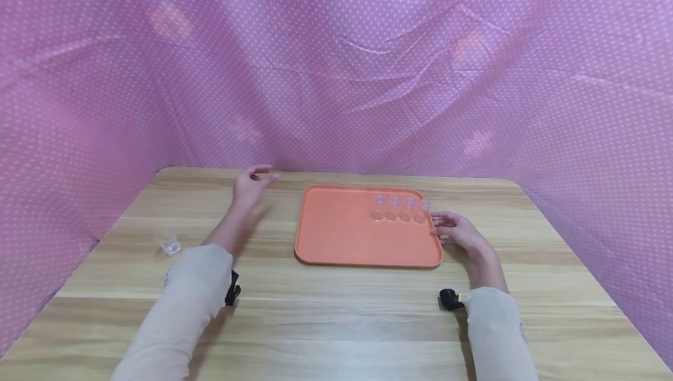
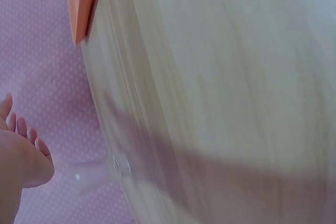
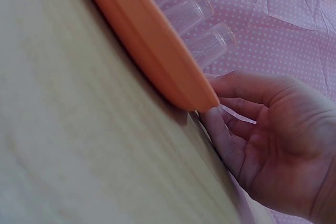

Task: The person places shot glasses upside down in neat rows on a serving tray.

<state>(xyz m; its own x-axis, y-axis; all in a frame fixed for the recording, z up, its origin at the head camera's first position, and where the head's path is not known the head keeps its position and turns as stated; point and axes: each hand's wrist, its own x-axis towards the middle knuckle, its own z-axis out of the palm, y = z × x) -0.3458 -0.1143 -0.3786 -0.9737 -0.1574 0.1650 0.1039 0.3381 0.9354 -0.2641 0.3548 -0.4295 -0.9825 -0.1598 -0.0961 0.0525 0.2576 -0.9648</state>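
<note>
Pink cloth with white dots (image 1: 336,65) hung in folds behind your work and down both sides. Before it spread your wood-grain table (image 1: 336,322), its far corners rounded. Your forearms came in over the near edge, the left sleeve (image 1: 176,311) and the right sleeve (image 1: 496,328) both pale. Right of the table's middle, toward the back, lay your orange tray (image 1: 331,223), flat on the wood.

Your left hand (image 1: 248,189) hovered near the table's far edge, to the left of the tray and apart from it, its fingers loosely parted and the palm bare. Your right hand (image 1: 456,232) was at the tray's right side, thumb and fingers bent, their tips at the rim; the tray corner hid part of them from your wrist camera, so I could not tell whether they pinched the rim or only rested against it.

Near your cuffs sat a black device (image 1: 232,288) on the left and a black mount (image 1: 450,299) on the right. Smallest were the cups: four clear cups (image 1: 391,215) stood in a row in the tray's far right part, the last just beside your right fingertips, and a lone clear cup (image 1: 170,245) stood on the wood, left of your left forearm.
</note>
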